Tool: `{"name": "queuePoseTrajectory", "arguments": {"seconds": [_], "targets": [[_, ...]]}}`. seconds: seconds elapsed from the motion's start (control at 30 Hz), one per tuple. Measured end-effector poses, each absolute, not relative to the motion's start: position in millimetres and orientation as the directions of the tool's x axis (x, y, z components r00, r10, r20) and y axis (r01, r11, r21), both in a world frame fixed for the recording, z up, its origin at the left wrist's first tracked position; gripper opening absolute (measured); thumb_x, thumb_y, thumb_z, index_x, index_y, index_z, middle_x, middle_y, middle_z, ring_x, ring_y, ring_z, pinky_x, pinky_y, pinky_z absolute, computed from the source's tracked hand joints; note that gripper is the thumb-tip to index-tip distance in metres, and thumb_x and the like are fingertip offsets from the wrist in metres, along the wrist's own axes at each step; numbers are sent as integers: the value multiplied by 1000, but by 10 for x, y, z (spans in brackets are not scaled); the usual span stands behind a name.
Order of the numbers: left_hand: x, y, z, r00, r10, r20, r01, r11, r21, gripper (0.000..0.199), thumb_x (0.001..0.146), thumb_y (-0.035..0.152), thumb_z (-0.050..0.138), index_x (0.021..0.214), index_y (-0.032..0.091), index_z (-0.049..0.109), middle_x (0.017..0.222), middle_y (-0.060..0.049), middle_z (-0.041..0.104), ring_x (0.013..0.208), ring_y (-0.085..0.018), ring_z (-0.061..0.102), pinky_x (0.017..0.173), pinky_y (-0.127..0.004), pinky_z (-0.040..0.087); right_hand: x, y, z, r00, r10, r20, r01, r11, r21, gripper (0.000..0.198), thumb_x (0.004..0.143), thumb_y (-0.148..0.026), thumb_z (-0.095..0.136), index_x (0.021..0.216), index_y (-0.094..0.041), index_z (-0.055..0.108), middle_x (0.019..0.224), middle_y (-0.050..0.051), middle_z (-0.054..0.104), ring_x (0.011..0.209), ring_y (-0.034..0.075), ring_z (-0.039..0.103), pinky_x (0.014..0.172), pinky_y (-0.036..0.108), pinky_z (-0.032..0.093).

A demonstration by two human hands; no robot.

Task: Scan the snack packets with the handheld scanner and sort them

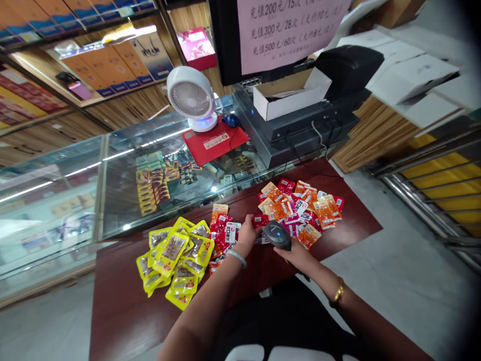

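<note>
My left hand is closed on a small red snack packet, held just above the dark red tabletop. In my right hand is a black barcode scanner with a small blue light on top; its head is close to the packet. To the right lies a loose heap of red, orange and pink snack packets. A smaller pile of red packets sits left of my left hand, partly hidden by it. Further left are several yellow snack packets, stacked loosely.
A dark red table bears the packets and meets a glass display counter. On the counter stand a white fan, a red mat, a mouse and a cash drawer with a white open box. A metal rack is at right.
</note>
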State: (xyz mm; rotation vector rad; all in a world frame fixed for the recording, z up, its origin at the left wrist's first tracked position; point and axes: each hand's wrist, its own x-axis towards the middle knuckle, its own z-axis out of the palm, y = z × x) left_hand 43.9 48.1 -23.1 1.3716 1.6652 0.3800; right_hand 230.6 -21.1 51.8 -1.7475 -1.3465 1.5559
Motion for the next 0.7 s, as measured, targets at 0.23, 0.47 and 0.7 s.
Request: {"name": "queuePoseTrajectory", "arguments": {"seconds": [0.23, 0.47, 0.7], "targets": [[61, 237, -68, 71, 924, -376, 467, 302, 831, 43, 75, 22, 70, 115, 19, 55, 113, -9, 69, 99, -19, 67, 86, -30, 52, 1954, -168, 516, -271, 858, -437, 289, -360, -887, 44, 76, -31, 71, 117, -20, 66, 116, 10, 73, 112, 31, 66, 100, 47, 49], [-549, 152, 193, -170, 952, -254, 914, 248, 319, 57, 78, 34, 69, 129, 17, 50, 123, -15, 62, 119, -32, 55, 99, -44, 42, 2007, -245, 474, -309, 841, -444, 271, -370, -889, 43, 75, -30, 70, 116, -17, 68, 113, 12, 74, 108, 32, 68, 99, 49, 50], [399, 743, 66, 193, 963, -187, 913, -107, 393, 51, 78, 36, 71, 125, 24, 56, 127, -11, 58, 119, -27, 50, 103, -38, 37, 2351, -386, 226, -83, 858, -507, 315, -460, -830, 43, 70, -37, 74, 108, -17, 68, 104, 12, 76, 101, 33, 70, 92, 48, 54]]}}
